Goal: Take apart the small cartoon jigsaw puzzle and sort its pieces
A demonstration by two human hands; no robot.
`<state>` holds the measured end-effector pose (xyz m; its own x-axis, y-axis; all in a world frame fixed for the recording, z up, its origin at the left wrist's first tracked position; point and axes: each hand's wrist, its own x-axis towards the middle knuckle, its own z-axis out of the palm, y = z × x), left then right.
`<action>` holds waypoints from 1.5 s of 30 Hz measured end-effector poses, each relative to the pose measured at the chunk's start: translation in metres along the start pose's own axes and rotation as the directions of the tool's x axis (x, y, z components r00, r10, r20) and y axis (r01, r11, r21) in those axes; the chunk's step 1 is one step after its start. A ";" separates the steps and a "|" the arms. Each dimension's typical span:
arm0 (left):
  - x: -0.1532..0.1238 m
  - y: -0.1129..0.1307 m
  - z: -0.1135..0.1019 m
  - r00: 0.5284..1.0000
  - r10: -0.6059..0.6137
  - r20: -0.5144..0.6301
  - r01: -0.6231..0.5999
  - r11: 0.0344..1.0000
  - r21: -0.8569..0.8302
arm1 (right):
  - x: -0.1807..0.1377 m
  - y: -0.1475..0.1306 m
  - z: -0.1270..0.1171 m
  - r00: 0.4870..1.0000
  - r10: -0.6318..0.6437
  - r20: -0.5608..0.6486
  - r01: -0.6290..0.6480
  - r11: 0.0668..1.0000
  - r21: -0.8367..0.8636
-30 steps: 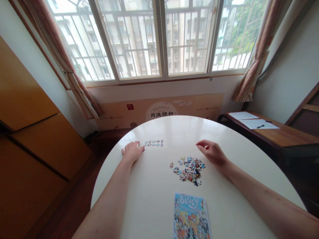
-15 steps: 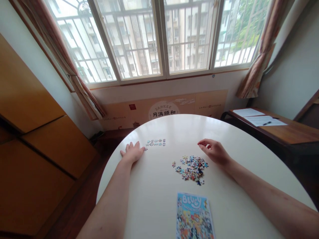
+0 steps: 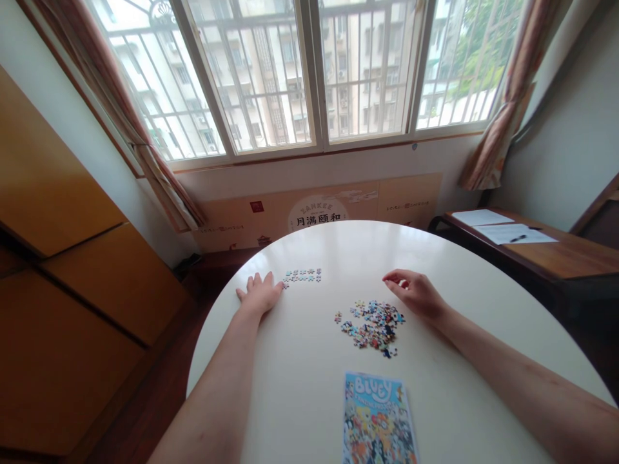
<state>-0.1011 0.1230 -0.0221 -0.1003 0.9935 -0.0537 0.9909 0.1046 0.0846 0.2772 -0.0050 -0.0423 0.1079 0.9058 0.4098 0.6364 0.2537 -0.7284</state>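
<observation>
My left hand lies on the left of the round white table, fingers spread. Its thumb reaches a single jigsaw piece, just below the left end of two short rows of jigsaw pieces. Over on the other side, my right hand rests on the tabletop with curled fingers, thumb and fingertips close together. Whether anything small is between them I cannot make out. A loose pile of jigsaw pieces lies below and left of that hand, one piece apart from it.
A colourful picture sheet marked "Bluey" lies at the table's near side. To the right stands a wooden side table with papers and a pen. Wooden cabinets line the left; barred windows face me.
My left hand has shifted slightly right and up, and the single piece at its thumb has moved closer to the rows. My right hand has stayed almost still.
</observation>
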 end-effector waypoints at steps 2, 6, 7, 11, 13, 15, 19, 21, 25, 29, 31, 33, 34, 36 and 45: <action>0.000 0.001 0.000 1.000 0.002 -0.008 -0.002 1.000 -0.006 | 0.000 0.001 0.000 1.000 0.002 0.001 -0.002 1.000 0.000; -0.001 0.001 -0.001 1.000 0.004 -0.012 -0.004 1.000 -0.005 | 0.000 0.003 0.000 1.000 -0.001 0.001 0.001 1.000 -0.005; -0.001 0.002 -0.001 1.000 0.002 -0.011 -0.002 1.000 -0.003 | 0.000 0.003 0.000 1.000 -0.002 -0.001 0.002 1.000 -0.006; -0.002 0.002 -0.001 1.000 -0.002 0.000 0.002 1.000 0.009 | 0.000 0.004 0.001 1.000 -0.003 -0.006 0.003 1.000 -0.008; -0.002 0.002 -0.001 1.000 -0.001 0.005 0.001 1.000 0.015 | 0.000 0.005 0.001 1.000 -0.004 -0.002 0.004 1.000 -0.007; -0.002 0.001 -0.001 1.000 0.000 0.001 0.000 1.000 0.024 | 0.000 0.005 0.001 1.000 -0.003 0.001 0.003 1.000 -0.005; -0.003 0.001 -0.001 1.000 0.003 0.003 -0.003 0.999 0.036 | 0.001 0.006 0.001 1.000 -0.004 0.004 0.004 1.000 -0.005; -0.004 0.002 -0.002 1.000 0.006 0.004 -0.006 0.999 0.035 | 0.001 0.006 0.001 1.000 -0.005 0.006 0.005 1.000 -0.007; -0.006 0.004 -0.004 1.000 0.000 0.010 0.000 0.999 0.036 | 0.001 0.007 0.001 1.000 -0.012 0.004 0.012 1.000 -0.015; -0.004 0.002 -0.003 1.000 -0.001 -0.006 0.001 1.000 -0.003 | 0.002 0.008 0.001 1.000 -0.029 -0.002 0.029 0.999 -0.025; -0.003 0.002 -0.004 1.000 -0.008 -0.027 0.006 0.999 -0.043 | 0.002 0.009 0.002 0.999 -0.034 0.001 0.034 0.999 -0.026; -0.005 0.005 -0.007 0.995 -0.003 -0.099 -0.006 0.996 -0.090 | 0.002 0.008 0.002 0.999 -0.038 0.013 0.038 0.999 -0.021; -0.008 0.008 -0.010 0.985 0.020 -0.170 -0.040 0.993 -0.113 | 0.002 0.008 0.003 0.999 -0.044 0.022 0.044 0.999 -0.017; -0.016 0.018 -0.016 0.925 0.135 -0.354 -0.194 0.972 -0.135 | 0.002 0.007 0.003 0.996 -0.072 0.047 0.072 0.997 -0.012; -0.075 0.074 -0.026 0.588 0.803 -0.094 -0.807 0.574 -0.138 | 0.000 0.000 0.002 0.957 -0.233 0.173 0.238 0.971 -0.006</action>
<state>-0.0226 0.0574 0.0143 0.7288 0.6724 0.1296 0.6377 -0.7353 0.2295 0.2759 -0.0040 -0.0433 -0.1776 0.8663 0.4669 0.6487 0.4598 -0.6064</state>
